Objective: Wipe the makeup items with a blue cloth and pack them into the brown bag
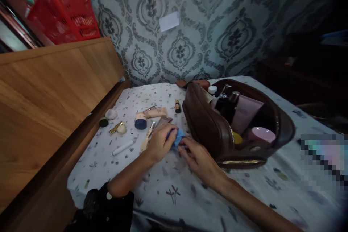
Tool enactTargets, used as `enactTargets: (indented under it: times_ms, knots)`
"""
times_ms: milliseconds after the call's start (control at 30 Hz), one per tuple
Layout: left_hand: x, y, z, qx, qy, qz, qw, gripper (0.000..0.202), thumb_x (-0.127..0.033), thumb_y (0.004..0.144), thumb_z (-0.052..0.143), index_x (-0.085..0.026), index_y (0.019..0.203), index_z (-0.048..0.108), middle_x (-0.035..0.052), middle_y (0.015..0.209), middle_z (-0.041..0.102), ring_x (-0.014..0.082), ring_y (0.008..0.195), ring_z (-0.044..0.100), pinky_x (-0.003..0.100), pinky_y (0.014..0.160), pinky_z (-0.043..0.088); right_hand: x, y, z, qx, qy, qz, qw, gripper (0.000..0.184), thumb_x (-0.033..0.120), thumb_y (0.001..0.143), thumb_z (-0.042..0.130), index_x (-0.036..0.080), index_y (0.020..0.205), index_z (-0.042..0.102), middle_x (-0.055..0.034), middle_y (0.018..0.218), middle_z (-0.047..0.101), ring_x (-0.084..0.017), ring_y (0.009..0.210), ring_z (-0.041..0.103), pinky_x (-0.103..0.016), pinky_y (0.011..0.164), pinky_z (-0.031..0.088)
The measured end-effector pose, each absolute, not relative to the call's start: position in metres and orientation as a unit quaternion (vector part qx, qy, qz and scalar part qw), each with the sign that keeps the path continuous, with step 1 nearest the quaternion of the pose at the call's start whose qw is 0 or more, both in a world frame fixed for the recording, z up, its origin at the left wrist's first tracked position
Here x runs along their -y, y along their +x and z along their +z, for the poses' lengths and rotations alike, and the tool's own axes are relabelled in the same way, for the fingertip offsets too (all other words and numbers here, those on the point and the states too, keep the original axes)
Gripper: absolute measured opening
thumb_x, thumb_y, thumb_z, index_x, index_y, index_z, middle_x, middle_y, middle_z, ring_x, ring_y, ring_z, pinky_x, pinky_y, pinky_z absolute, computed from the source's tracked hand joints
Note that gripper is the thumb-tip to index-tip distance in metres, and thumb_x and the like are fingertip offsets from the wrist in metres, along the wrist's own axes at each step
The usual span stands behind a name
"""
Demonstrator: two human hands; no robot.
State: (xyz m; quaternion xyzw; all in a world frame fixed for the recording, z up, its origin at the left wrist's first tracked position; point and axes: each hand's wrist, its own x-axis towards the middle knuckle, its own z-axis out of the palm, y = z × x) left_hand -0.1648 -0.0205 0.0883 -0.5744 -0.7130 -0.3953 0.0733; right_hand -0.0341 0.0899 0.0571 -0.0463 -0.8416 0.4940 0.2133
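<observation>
A crumpled piece of blue cloth (178, 138) is pinched between my two hands, low over the table. My left hand (161, 142) is closed around its left side, and a small dark bit shows by the fingers; I cannot make out what it is. The fingers of my right hand (200, 160) are bent and closed on the cloth's right edge. Just behind my left hand lie several cosmetic tubes, among them a beige tube (156, 112). A jar with a dark blue lid (140, 123) stands beside them. To the right is an open brown leather cosmetic bag (209, 127).
The bag holds a pink tube (247, 113), a pink jar (262, 135) and bottles. A white pen-like tube (123, 147), gold lipstick (116, 127) and small dark bottle (177, 106) lie on the patterned tablecloth (174, 195). A wooden panel (54, 94) borders the left side.
</observation>
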Motion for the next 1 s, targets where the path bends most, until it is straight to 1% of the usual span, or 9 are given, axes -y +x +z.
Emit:
enactTargets:
  times_ms: [100, 200, 300, 400, 567, 633, 767, 900, 1000]
  knots:
    - [0.030, -0.170, 0.084, 0.706, -0.574, -0.410, 0.062, 0.014, -0.025, 0.096, 0.051, -0.025, 0.106, 0.061, 0.0067, 0.100, 0.070, 0.0220, 0.095, 0.067, 0.038, 0.084, 0.058, -0.086, -0.055, 0.051, 0.732, -0.117, 0.632, 0.228, 0.025, 0.045, 0.088, 0.055, 0.021, 0.091, 0.059, -0.0040, 0.087, 0.066, -0.019, 0.074, 0.064, -0.033, 0.068, 0.055]
    - [0.037, -0.175, 0.083, 0.716, -0.583, -0.379, 0.063, 0.018, -0.022, 0.093, 0.054, -0.027, 0.110, 0.059, 0.0046, 0.105, 0.070, 0.0210, 0.097, 0.067, 0.037, 0.085, 0.059, -0.081, -0.073, 0.048, 0.623, -0.159, 0.730, 0.231, 0.037, 0.053, 0.076, 0.069, 0.021, 0.093, 0.059, -0.0034, 0.088, 0.068, -0.019, 0.076, 0.066, -0.030, 0.061, 0.055]
    - [0.046, -0.192, 0.089, 0.794, -0.529, -0.283, 0.096, 0.014, -0.020, 0.094, 0.053, -0.026, 0.104, 0.061, 0.0035, 0.102, 0.070, 0.0198, 0.098, 0.067, 0.034, 0.087, 0.057, -0.074, -0.086, 0.046, 0.582, -0.189, 0.763, 0.206, 0.046, 0.056, 0.067, 0.076, 0.019, 0.091, 0.060, -0.0009, 0.069, 0.067, -0.017, 0.060, 0.063, -0.026, 0.053, 0.048]
    - [0.064, -0.236, 0.102, 0.862, -0.433, -0.226, 0.135, 0.015, -0.019, 0.096, 0.051, -0.022, 0.105, 0.062, 0.0067, 0.106, 0.068, 0.0224, 0.103, 0.064, 0.037, 0.093, 0.054, -0.064, -0.094, 0.045, 0.609, -0.181, 0.748, 0.193, 0.043, 0.053, 0.070, 0.073, 0.018, 0.093, 0.060, 0.0009, 0.061, 0.065, -0.013, 0.049, 0.057, -0.024, 0.048, 0.042]
    - [0.113, -0.348, 0.122, 0.951, -0.239, -0.129, 0.150, 0.019, -0.023, 0.097, 0.056, -0.015, 0.111, 0.064, 0.0116, 0.117, 0.065, 0.0249, 0.110, 0.062, 0.045, 0.097, 0.052, -0.053, -0.099, 0.039, 0.747, -0.100, 0.628, 0.196, 0.027, 0.041, 0.084, 0.056, 0.019, 0.098, 0.061, 0.0017, 0.064, 0.063, -0.014, 0.052, 0.058, -0.025, 0.051, 0.045]
    - [0.130, -0.386, 0.123, 0.971, -0.171, -0.091, 0.140, 0.035, -0.035, 0.095, 0.062, -0.016, 0.125, 0.060, 0.0106, 0.127, 0.062, 0.0239, 0.109, 0.063, 0.046, 0.092, 0.055, -0.053, -0.098, 0.035, 0.807, -0.079, 0.539, 0.227, 0.021, 0.035, 0.088, 0.052, 0.020, 0.098, 0.062, 0.0012, 0.066, 0.063, -0.015, 0.055, 0.059, -0.025, 0.053, 0.047]
    - [0.141, -0.434, 0.115, 0.989, -0.090, -0.028, 0.113, 0.039, -0.036, 0.095, 0.062, -0.015, 0.127, 0.059, 0.0118, 0.127, 0.061, 0.0245, 0.109, 0.064, 0.045, 0.091, 0.056, -0.050, -0.094, 0.033, 0.897, -0.020, 0.312, 0.311, 0.017, 0.021, 0.093, 0.050, 0.019, 0.101, 0.064, -0.0039, 0.085, 0.069, -0.014, 0.062, 0.062, -0.025, 0.056, 0.048]
    - [0.131, -0.457, 0.105, 0.992, -0.082, 0.024, 0.095, 0.039, -0.036, 0.095, 0.062, -0.015, 0.127, 0.058, 0.0119, 0.127, 0.061, 0.0245, 0.109, 0.064, 0.046, 0.091, 0.056, -0.027, -0.109, 0.041, 0.937, 0.101, 0.097, 0.321, 0.019, 0.009, 0.094, 0.049, 0.017, 0.092, 0.066, -0.0079, 0.093, 0.070, -0.020, 0.081, 0.064, -0.031, 0.071, 0.052]
    - [0.128, -0.463, 0.100, 0.990, -0.095, 0.058, 0.085, 0.039, -0.036, 0.095, 0.062, -0.015, 0.127, 0.059, 0.0118, 0.128, 0.061, 0.0248, 0.110, 0.063, 0.046, 0.091, 0.056, -0.007, -0.131, 0.047, 0.940, 0.185, 0.048, 0.282, 0.015, 0.013, 0.096, 0.053, 0.016, 0.101, 0.068, -0.0100, 0.110, 0.070, -0.025, 0.105, 0.061, -0.040, 0.092, 0.050]
